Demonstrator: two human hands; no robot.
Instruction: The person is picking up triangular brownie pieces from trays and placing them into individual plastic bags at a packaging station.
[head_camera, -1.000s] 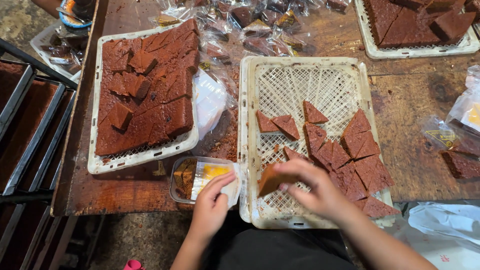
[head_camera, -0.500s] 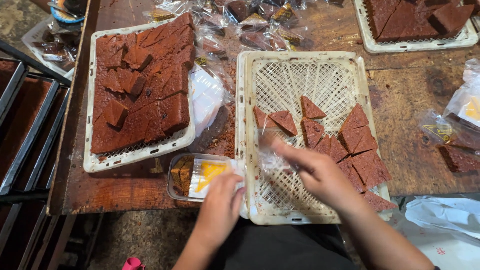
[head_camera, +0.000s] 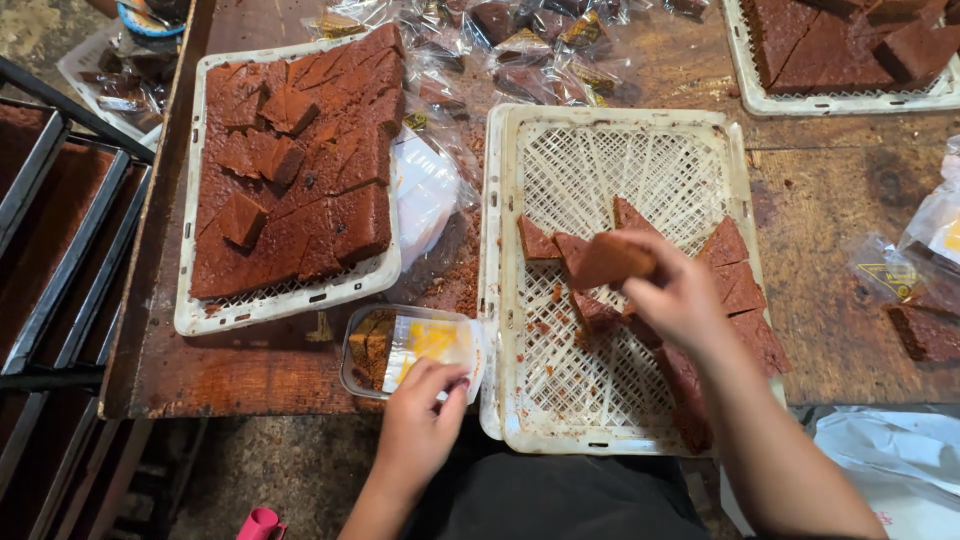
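Worn brown wood makes up the table (head_camera: 830, 330), its top scratched, stained and dusted with dark crumbs, with the near edge ending over a rough floor. At the far left, dark metal rack rails (head_camera: 40, 250) stand beside the table.

A white plastic lattice tray (head_camera: 620, 160) lies in the middle, its mesh bottom bare at the far half and carrying flat reddish-brown cake wedges (head_camera: 740, 285) in the near right part. The right hand (head_camera: 680, 295) hovers over that tray, fingers closed around one brown triangular piece (head_camera: 610, 260), which is lifted clear of the mesh, just above the other wedges.

Just left of the tray, at the table's near edge, sits a small clear plastic box (head_camera: 375, 350) with a brownish piece inside and a yellow and white label showing through a clear wrapper. The left hand (head_camera: 420, 430) touches the box's near right corner, fingertips pinched together on the wrapper or the lid; which of the two is hard to tell.

Farther left, a second white tray (head_camera: 280, 310) is packed with a matte, grainy slab of brown cake cut into squares and triangles, a few loose pieces lying on top. Crinkled clear wrapped packets (head_camera: 520, 50) are heaped along the far side. A third tray (head_camera: 850, 100) of cake sits at the top right corner, and more bagged pieces (head_camera: 925, 310) lie at the right edge.
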